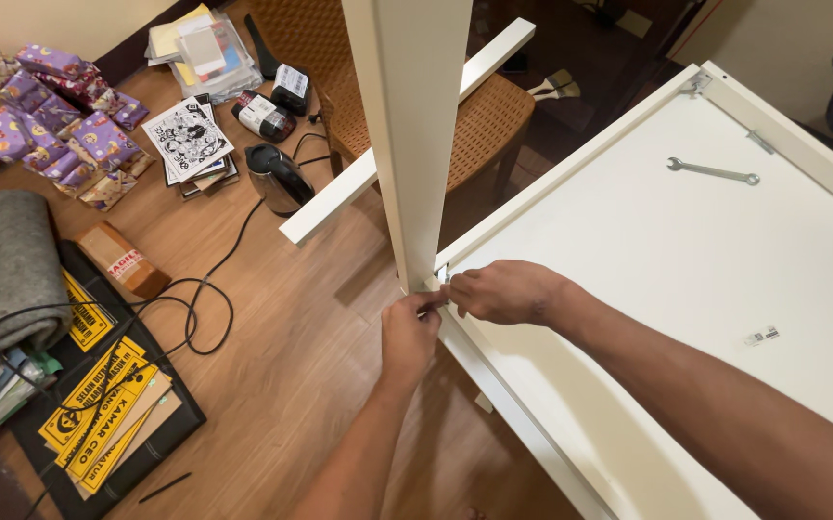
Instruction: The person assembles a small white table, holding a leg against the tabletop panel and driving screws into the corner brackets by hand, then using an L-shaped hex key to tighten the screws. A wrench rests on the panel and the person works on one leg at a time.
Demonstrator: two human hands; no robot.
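right now both hands are meeting at the centre of the frame, where a white upright leg (412,144) is joining the corner of an overturned white table top (666,289). the left hand (410,335) is pinching its fingers closed on something small at the leg's base, too small to tell. the right hand (505,291) is curling shut beside it, touching the same corner. a wrench (713,171) is lying on the panel at upper right, well apart.
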